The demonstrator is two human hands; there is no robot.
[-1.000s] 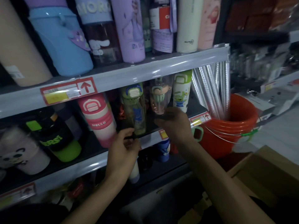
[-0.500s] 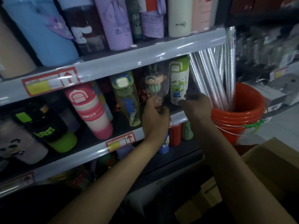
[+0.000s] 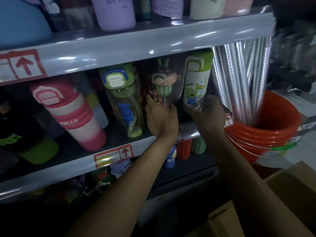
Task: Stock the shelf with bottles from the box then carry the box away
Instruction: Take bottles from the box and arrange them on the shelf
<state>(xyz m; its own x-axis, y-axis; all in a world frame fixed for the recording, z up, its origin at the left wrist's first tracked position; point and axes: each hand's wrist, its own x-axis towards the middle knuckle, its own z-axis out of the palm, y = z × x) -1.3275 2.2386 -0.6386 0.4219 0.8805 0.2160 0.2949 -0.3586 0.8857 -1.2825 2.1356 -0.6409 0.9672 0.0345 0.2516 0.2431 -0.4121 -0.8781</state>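
L hand [image 3: 160, 117], off green bottle [image 3: 123, 100], is now gripping clear bottle [image 3: 166, 90] just right of it; R hand [image 3: 209, 112] is gripping alien bottle [image 3: 196, 79] further right. Likely tidying the row; box [image 3: 290, 183] is waiting lower right.

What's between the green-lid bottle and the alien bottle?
Head view: the clear peach-lid bottle, gripped by the left hand, between the green-lid bottle and the alien bottle.
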